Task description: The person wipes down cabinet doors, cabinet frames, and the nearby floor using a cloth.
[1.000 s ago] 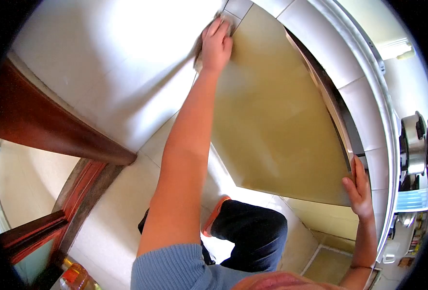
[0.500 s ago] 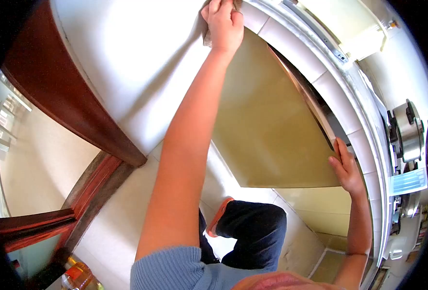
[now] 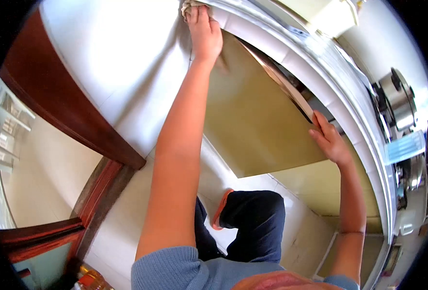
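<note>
The left hand [image 3: 206, 42] holds a crumpled cloth [image 3: 190, 7] under bent fingers, the arm fully stretched toward the far corner. The cloth sits where the white wall [image 3: 112, 53] meets the tile strip [image 3: 291, 58] below the surface [image 3: 332, 75]; its upper part is cut off by the edge of the view, so full contact cannot be confirmed.

The right hand [image 3: 332, 144] grips the olive panel [image 3: 257, 116] at its near upper corner, fingers over the top edge and thumb toward the front face. The panel stands tilted, with a dark gap between its top edge and the tile strip. Its far end reaches close to the wall, just beside the left wrist.

On the surface, to the right, stand a metal pot [image 3: 398, 100] with dark handles and, near it, a light blue container [image 3: 405, 148].

The person's dark trousers [image 3: 257, 222] and one orange sandal [image 3: 220, 212] show above the pale floor [image 3: 127, 217]. A brown wooden frame [image 3: 73, 96] borders the wall at left. A bottle [image 3: 92, 280] with amber contents is partly visible at lower left.
</note>
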Available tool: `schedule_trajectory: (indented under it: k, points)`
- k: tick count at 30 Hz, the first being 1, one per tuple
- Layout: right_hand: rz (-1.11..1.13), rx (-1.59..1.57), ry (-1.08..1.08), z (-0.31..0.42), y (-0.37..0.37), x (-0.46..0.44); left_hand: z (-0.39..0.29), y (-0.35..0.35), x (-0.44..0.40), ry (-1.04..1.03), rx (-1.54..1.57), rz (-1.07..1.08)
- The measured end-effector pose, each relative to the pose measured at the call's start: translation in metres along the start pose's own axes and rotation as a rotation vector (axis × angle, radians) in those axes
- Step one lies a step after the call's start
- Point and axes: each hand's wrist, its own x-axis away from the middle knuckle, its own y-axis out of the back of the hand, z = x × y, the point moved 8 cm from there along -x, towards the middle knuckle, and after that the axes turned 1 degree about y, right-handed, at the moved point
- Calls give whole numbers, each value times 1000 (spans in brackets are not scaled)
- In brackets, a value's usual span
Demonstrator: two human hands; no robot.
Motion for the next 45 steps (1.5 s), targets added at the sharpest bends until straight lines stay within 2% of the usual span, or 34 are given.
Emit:
schedule_trajectory:
  k: [2, 4, 9, 13, 15, 17, 20, 22, 24, 26, 27, 28, 30, 31, 33, 34, 35, 36, 38, 39, 42, 44, 45]
  points:
    - [17, -9, -20, 6, 0, 0, -75, 28, 11, -156, 234, -52]
    - [-17, 9, 11, 9, 2, 2, -95, 15, 35, -132, 192, -1]
    - [-11, 45, -58, 23, 1, 6, -172, 7, 75, -432, 252, 272]
    - [-65, 74, -11, 21, -1, 10, -185, 4, 85, -559, 187, 423]
    - [-101, -12, 36, 27, 1, 13, -164, 7, 79, -604, 209, 393]
    - [-90, -13, 17, 26, 0, 14, -149, 16, 73, -654, 241, 365]
    - [-30, -50, -55, 24, -1, 14, -137, 23, 60, -677, 140, 476]
    - [19, -85, -110, 17, -4, 15, -141, 14, 51, -650, 41, 709]
    - [-91, 63, -6, 18, 1, 13, -153, 19, 52, -635, -18, 727]
    - [-82, 41, -25, 13, 0, 12, -133, 33, 33, 33, 318, 438]
    - [-57, 33, -46, 10, -2, 12, -135, 32, 35, -8, 369, 282]
    - [-68, 28, -59, 8, -4, 13, -142, 18, 45, -17, 378, 295]
    - [-194, 41, 38, 18, 0, 18, -159, 8, 63, 36, 209, 126]
    - [-207, 37, 23, 20, 1, 24, -169, 0, 69, 66, 215, 216]
    - [-183, 254, -104, 23, -1, 40, -192, -13, 84, 128, 215, 396]
    - [-192, 251, -112, 31, 2, 50, -224, -4, 89, -90, 82, 354]
    - [-217, 274, -141, 38, 6, 64, -230, -10, 99, -204, 59, 289]
    - [-241, 300, -169, 40, 9, 75, -242, -8, 106, -209, 64, 303]
    - [-325, 266, -128, 41, 7, 83, -269, -15, 125, -231, -31, 575]
    - [-330, 257, -120, 48, 5, 84, -289, -9, 136, -331, 31, 525]
    - [-331, 239, -136, 60, -7, 90, -318, -13, 153, -488, 128, 692]
    - [-448, 217, -53, 68, -10, 95, -318, -12, 157, -606, 164, 710]
    - [-496, 210, -34, 72, -13, 96, -310, -19, 162, -522, 260, 891]
